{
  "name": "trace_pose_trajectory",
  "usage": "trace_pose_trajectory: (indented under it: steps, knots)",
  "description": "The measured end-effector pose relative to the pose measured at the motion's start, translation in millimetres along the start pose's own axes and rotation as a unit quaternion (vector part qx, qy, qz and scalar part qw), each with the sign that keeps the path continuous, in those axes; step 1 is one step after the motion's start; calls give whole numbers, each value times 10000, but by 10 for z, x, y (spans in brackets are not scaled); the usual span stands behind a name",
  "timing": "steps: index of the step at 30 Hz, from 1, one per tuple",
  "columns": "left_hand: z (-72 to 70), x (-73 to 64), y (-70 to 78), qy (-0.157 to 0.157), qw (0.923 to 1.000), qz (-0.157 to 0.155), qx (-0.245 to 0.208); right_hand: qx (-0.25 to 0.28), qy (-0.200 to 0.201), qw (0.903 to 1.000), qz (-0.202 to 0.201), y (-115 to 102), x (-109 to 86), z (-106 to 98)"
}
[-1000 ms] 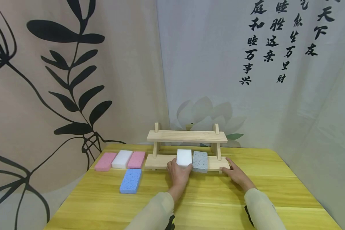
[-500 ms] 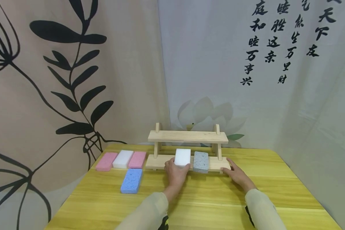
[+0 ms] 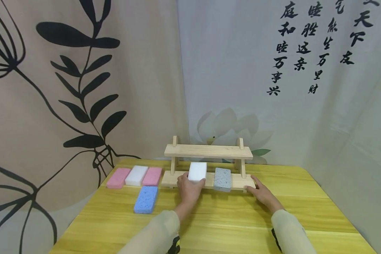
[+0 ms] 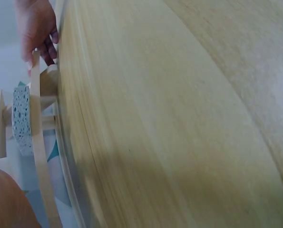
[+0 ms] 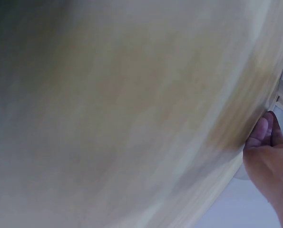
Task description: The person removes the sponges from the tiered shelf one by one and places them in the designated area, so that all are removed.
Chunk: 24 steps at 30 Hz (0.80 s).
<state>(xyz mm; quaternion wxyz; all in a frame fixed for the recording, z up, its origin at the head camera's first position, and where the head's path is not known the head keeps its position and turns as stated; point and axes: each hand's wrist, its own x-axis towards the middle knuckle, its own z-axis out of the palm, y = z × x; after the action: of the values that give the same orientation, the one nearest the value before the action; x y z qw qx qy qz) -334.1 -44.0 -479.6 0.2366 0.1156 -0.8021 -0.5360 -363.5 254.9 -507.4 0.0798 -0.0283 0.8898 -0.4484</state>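
Observation:
In the head view my left hand (image 3: pixel 189 192) holds a white sponge (image 3: pixel 198 171) between thumb and fingers, over the lower board of a two-tier wooden shelf (image 3: pixel 209 151). Whether that sponge touches the board is hard to tell. To its right a grey speckled sponge (image 3: pixel 222 179) leans on the lower board, a gap between the two. My right hand (image 3: pixel 264 195) grips the right end of the lower board, thumb in front. The left wrist view shows this right hand (image 4: pixel 37 28) at the board's end, beyond the grey sponge (image 4: pixel 21 118); the white sponge is hidden there.
Left of the shelf, a pink sponge (image 3: pixel 118 178), a white sponge (image 3: pixel 136 175) and another pink sponge (image 3: pixel 152 176) lie in a row on the wooden table (image 3: pixel 228 225). A blue sponge (image 3: pixel 146 200) lies in front of them. A printed curtain (image 3: pixel 146 88) hangs behind.
My left hand has moved left and slightly up with the white sponge, widening its gap from the grey one. My right hand has stayed at the shelf's end. The view has shifted slightly.

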Motion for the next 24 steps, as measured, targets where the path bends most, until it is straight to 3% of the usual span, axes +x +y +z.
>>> trace_pose_trajectory:
  steps: [12,24]
  knots:
    - [-125,0,-13,-167,9997,103,-141,6,4,10000,28,2,-5,5]
    - [-350,105,-94,12,9995,258,-157,3,-9,10000,-30,20,16,3]
